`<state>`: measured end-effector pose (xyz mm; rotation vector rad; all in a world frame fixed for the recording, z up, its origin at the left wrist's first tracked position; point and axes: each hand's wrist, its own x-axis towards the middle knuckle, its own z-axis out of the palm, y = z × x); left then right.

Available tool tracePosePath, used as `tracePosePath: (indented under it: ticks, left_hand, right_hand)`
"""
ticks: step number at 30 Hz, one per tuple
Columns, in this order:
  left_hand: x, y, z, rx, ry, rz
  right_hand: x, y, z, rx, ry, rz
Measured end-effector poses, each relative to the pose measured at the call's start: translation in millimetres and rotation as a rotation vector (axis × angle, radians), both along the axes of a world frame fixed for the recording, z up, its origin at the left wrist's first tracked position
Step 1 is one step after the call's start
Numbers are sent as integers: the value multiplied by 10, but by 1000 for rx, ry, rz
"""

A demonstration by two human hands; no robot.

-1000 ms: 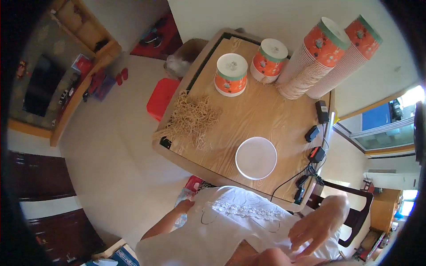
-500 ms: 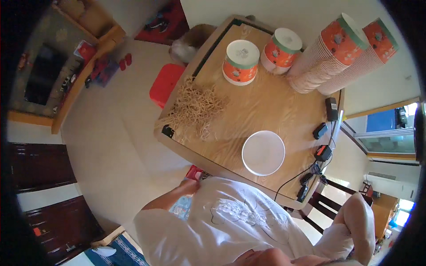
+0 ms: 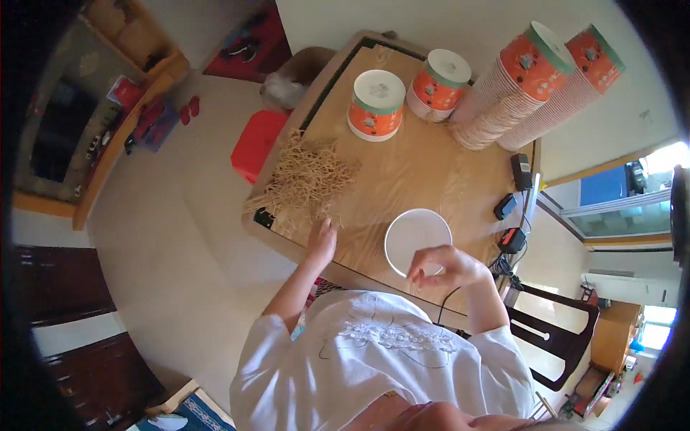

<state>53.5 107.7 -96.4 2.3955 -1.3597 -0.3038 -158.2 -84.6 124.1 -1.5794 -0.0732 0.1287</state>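
A heap of thin, curly tan strands [image 3: 305, 176] lies at the left corner of the table. My left hand [image 3: 323, 243] is at the heap's near edge, fingers drawn together. Whatever they hold is too small to make out. A round white paper tub [image 3: 413, 233] stands with its opening up near the table's front edge. Over its near right rim hovers my right hand [image 3: 451, 267], fingers curled but apart from the thumb, with nothing visible between them. It hides part of the tub; I cannot tell whether it touches the rim.
Orange and green tubs stand upside down at the back: a short one [image 3: 377, 104], another [image 3: 438, 85], and two tall leaning stacks [image 3: 514, 86]. Black adapters [image 3: 512, 241] with cables line the table's right edge. A red stool [image 3: 257, 144] and dark chair [image 3: 550, 334] flank the table.
Both hands have come up over the table from beside my body, the left to the strands, the right to the white tub. The whole view has shifted slightly.
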Motion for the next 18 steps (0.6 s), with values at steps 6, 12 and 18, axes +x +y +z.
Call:
tracePosePath:
  ticks: [6, 12, 18]
  left_hand:
    - [272, -366, -402, 95, -323, -329]
    - [373, -630, 295, -267, 435, -179]
    - [636, -818, 2476, -712, 652, -30]
  right_hand:
    - [-219, -284, 300, -237, 125, -231]
    - [-967, -425, 855, -429, 75, -707]
    - [-1193, -396, 1188, -588, 64, -833]
